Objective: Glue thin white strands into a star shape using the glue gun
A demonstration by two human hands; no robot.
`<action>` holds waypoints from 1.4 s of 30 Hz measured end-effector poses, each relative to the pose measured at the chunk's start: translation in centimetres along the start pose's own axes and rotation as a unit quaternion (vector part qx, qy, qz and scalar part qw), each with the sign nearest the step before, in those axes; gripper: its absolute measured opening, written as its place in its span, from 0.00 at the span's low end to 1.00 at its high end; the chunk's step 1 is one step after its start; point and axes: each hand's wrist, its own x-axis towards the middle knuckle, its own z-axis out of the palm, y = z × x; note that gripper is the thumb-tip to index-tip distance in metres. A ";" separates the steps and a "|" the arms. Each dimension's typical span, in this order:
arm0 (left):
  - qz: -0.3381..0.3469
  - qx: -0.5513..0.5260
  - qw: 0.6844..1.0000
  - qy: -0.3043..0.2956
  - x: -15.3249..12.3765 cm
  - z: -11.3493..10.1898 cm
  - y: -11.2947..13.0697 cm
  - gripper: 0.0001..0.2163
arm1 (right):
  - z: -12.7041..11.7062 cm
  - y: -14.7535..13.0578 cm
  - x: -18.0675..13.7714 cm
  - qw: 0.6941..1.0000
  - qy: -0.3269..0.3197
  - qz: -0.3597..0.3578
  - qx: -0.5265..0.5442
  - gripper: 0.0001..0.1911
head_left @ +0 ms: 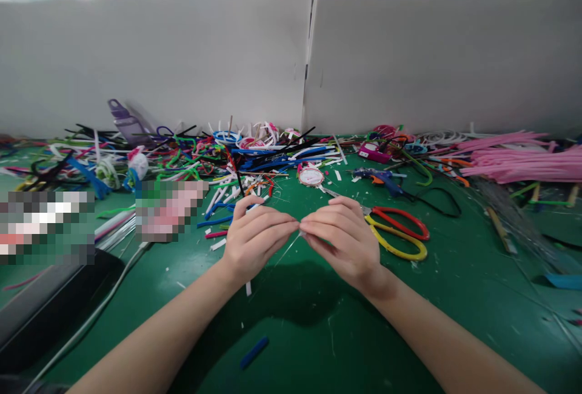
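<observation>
My left hand [257, 239] and my right hand [343, 239] meet at the fingertips above the green table. The fingers of both are pinched together. A small whitish bit [302, 233] shows at the right fingertips; what it is cannot be made out, and the fingers hide the rest. Scissors with one red and one yellow handle [400, 233] lie just beside my right hand, their blades partly behind it. Short blue, white and pink pipe cleaner pieces [218, 222] lie beyond my left hand. A round white tag with a red rim [311, 176] lies past the fingertips.
A glue gun [379, 179] with a black cord lies at the back right, near pink pipe cleaners [513, 157]. A purple bottle [127, 124] stands at the back left. A cable [100, 309] runs along the left. A blue piece [254, 351] lies in front. Grey panels [409, 60] close the back.
</observation>
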 end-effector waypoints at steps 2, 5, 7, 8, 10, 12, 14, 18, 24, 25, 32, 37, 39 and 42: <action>0.001 -0.010 1.000 -0.002 0.0 0.1 0.1 0.07 | -0.2 0.0 -0.2 1.000 0.001 -0.007 -0.018 0.11; -0.010 -0.020 1.000 -0.006 0.2 0.3 0.2 0.07 | -0.5 0.0 -0.3 0.999 -0.002 -0.017 -0.042 0.12; -0.019 -0.025 0.999 -0.015 0.4 0.4 0.3 0.07 | -0.8 0.2 -0.4 0.998 -0.009 -0.022 -0.051 0.13; -0.022 -0.028 0.999 -0.020 0.5 0.4 0.4 0.07 | -0.9 0.2 -0.4 0.998 -0.016 -0.026 -0.052 0.13; -0.027 -0.035 0.999 -0.027 0.6 0.4 0.5 0.06 | -1.1 0.4 -0.4 0.998 -0.027 -0.032 -0.050 0.14; -0.031 -0.042 0.998 -0.030 0.7 0.4 0.6 0.05 | -1.2 0.5 -0.4 0.997 -0.040 -0.038 -0.049 0.14; -0.036 -0.045 0.998 -0.029 0.7 0.3 0.7 0.05 | -1.3 0.5 -0.4 0.996 -0.047 -0.048 -0.056 0.14; -0.046 -0.077 0.995 -0.040 0.8 0.1 0.8 0.05 | -1.3 0.5 -0.3 0.995 -0.045 -0.064 -0.068 0.13; -0.055 -0.108 0.991 -0.058 0.7 0.2 0.6 0.09 | -1.2 0.6 -0.2 0.997 -0.025 -0.043 -0.062 0.12; -0.057 -0.105 0.991 -0.058 0.6 0.2 0.5 0.09 | -1.2 0.6 -0.2 0.997 -0.024 -0.041 -0.063 0.12; -0.066 -0.104 0.991 -0.060 0.3 0.5 0.4 0.10 | -1.1 0.3 -0.1 0.998 -0.014 -0.023 -0.059 0.11; -0.082 -0.116 0.987 -0.069 0.2 0.6 0.3 0.11 | -0.9 0.3 -0.2 0.999 -0.009 -0.010 -0.050 0.12; -0.093 -0.146 0.981 -0.086 0.2 0.5 0.3 0.13 | -0.9 0.3 -0.2 0.999 0.003 -0.009 -0.052 0.13; -0.119 -0.199 0.965 -0.120 0.1 0.6 0.3 0.19 | -0.8 0.5 -0.3 0.998 0.030 0.002 -0.054 0.12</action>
